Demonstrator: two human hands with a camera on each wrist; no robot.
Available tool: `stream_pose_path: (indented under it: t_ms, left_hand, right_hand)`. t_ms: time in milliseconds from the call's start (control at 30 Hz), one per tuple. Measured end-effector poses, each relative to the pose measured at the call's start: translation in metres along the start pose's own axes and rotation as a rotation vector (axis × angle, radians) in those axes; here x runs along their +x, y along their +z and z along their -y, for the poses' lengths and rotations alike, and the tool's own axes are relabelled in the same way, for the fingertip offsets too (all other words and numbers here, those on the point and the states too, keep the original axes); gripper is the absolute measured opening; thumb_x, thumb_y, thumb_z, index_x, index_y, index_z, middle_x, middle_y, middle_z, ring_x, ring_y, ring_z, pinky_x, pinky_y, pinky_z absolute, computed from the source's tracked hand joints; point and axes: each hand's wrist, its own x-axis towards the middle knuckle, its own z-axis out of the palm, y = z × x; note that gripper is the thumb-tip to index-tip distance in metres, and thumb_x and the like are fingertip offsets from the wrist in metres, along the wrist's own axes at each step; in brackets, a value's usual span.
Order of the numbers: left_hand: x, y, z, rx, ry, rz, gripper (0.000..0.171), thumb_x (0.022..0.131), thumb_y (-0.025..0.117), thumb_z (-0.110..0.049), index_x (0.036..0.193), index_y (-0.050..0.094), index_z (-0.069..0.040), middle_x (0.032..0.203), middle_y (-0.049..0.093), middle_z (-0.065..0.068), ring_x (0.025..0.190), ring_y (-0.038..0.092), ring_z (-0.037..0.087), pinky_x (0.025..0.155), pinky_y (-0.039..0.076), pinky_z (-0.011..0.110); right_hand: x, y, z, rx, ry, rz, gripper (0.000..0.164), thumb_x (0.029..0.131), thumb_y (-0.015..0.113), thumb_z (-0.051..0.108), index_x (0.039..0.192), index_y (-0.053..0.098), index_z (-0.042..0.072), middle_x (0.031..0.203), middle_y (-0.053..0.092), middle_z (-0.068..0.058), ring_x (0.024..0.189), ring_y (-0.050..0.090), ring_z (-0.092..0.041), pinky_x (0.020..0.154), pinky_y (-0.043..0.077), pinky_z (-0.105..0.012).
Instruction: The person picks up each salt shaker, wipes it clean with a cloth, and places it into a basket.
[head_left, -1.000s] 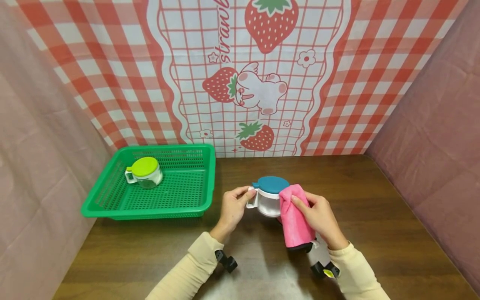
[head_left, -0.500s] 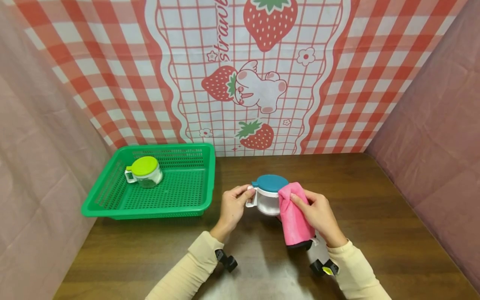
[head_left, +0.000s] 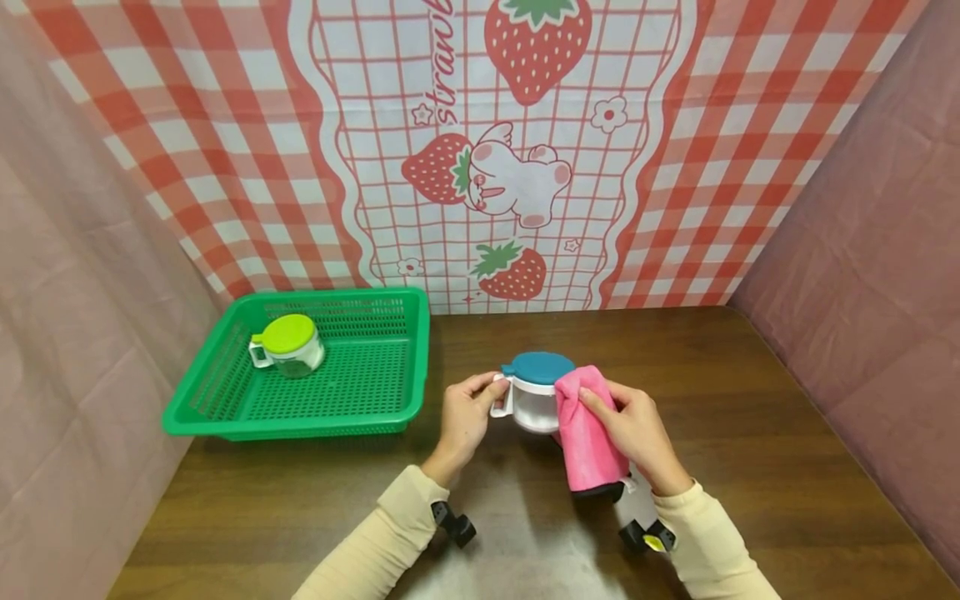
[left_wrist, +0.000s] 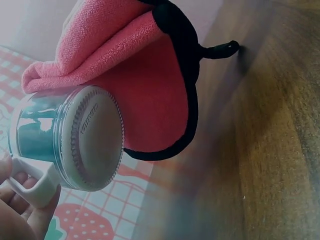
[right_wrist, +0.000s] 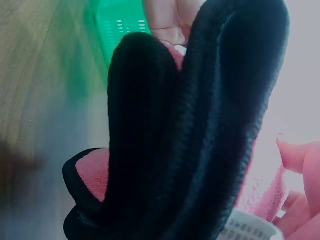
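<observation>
My left hand (head_left: 467, 417) pinches the white handle of a clear seasoning jar (head_left: 534, 410) with a blue lid (head_left: 542, 367). The jar is held up above the table, and its pale ribbed base faces the camera in the left wrist view. With my right hand (head_left: 637, 429) I grip a folded pink cloth (head_left: 588, 442) edged in black, pressed against the jar's right side. The cloth covers that side of the jar and hangs down below it. In the right wrist view the cloth's black edging (right_wrist: 200, 120) hides most of the jar.
On the left of the wooden table (head_left: 712, 417) stands a green plastic basket (head_left: 416, 400). Inside it sits a similar jar (head_left: 300, 360) with a lime-green lid (head_left: 288, 333). A strawberry-print checked curtain (head_left: 525, 275) closes off the back, and pink fabric hangs at both sides.
Hardly anything differs: both hands keep their holds on the jar handle and the cloth. The whole head view has shifted very slightly.
</observation>
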Motion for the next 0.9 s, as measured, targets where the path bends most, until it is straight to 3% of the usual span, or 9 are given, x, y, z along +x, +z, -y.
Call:
stream_pose_path:
  t_ms: [100, 300, 467, 567, 700, 900]
  left_hand:
    - [-0.001, 0.001, 0.001, -0.009, -0.010, -0.009, 0.021, 0.087, 0.070, -0.005, 0.102, 0.072, 0.009, 0.092, 0.071, 0.028, 0.072, 0.066, 0.015, 0.070, 0.060, 0.035]
    - [0.000, 0.004, 0.003, -0.081, -0.066, -0.086, 0.019, 0.087, 0.069, -0.003, 0.100, 0.072, 0.011, 0.084, 0.071, 0.026, 0.062, 0.060, 0.006, 0.061, 0.055, 0.020]
    - [-0.003, 0.005, -0.006, -0.066, -0.091, -0.136, 0.018, 0.087, 0.069, -0.001, 0.100, 0.072, 0.012, 0.086, 0.071, 0.029, 0.063, 0.062, 0.010, 0.068, 0.060, 0.038]
    - [-0.009, 0.006, -0.019, -0.029, -0.068, -0.152, 0.018, 0.087, 0.068, 0.000, 0.100, 0.071, 0.012, 0.088, 0.071, 0.031, 0.066, 0.065, 0.015, 0.072, 0.059, 0.049]
    - [-0.017, 0.008, -0.030, 0.046, 0.017, -0.154, 0.017, 0.085, 0.070, 0.001, 0.097, 0.072, 0.013, 0.086, 0.071, 0.029, 0.068, 0.067, 0.021, 0.067, 0.060, 0.041]
    - [-0.014, 0.010, -0.010, 0.065, 0.078, -0.142, 0.015, 0.082, 0.073, 0.001, 0.095, 0.073, 0.010, 0.085, 0.071, 0.026, 0.069, 0.067, 0.022, 0.062, 0.059, 0.033]
  right_hand:
    - [0.000, 0.001, 0.000, -0.004, 0.008, 0.002, 0.031, 0.092, 0.068, 0.028, 0.110, 0.071, 0.003, 0.080, 0.066, -0.014, 0.058, 0.052, -0.011, 0.049, 0.048, -0.025]
    - [-0.001, 0.001, -0.005, -0.022, 0.001, -0.010, 0.031, 0.090, 0.070, 0.031, 0.107, 0.072, 0.005, 0.075, 0.063, -0.010, 0.057, 0.051, -0.011, 0.049, 0.046, -0.025]
    - [-0.005, -0.001, -0.004, -0.065, -0.005, -0.024, 0.034, 0.090, 0.070, 0.034, 0.111, 0.073, 0.007, 0.078, 0.065, -0.010, 0.059, 0.051, -0.011, 0.050, 0.046, -0.024]
    - [-0.005, 0.000, -0.001, -0.106, -0.036, -0.032, 0.032, 0.089, 0.070, 0.033, 0.110, 0.073, 0.009, 0.078, 0.066, -0.011, 0.058, 0.051, -0.012, 0.049, 0.045, -0.025]
    - [-0.003, 0.003, 0.002, -0.156, -0.069, -0.027, 0.032, 0.090, 0.070, 0.033, 0.109, 0.073, 0.009, 0.074, 0.066, -0.011, 0.059, 0.050, -0.014, 0.048, 0.044, -0.025]
    - [0.000, 0.005, 0.001, -0.181, -0.074, -0.046, 0.028, 0.090, 0.070, 0.030, 0.106, 0.073, 0.007, 0.080, 0.068, -0.013, 0.065, 0.051, -0.017, 0.051, 0.043, -0.024]
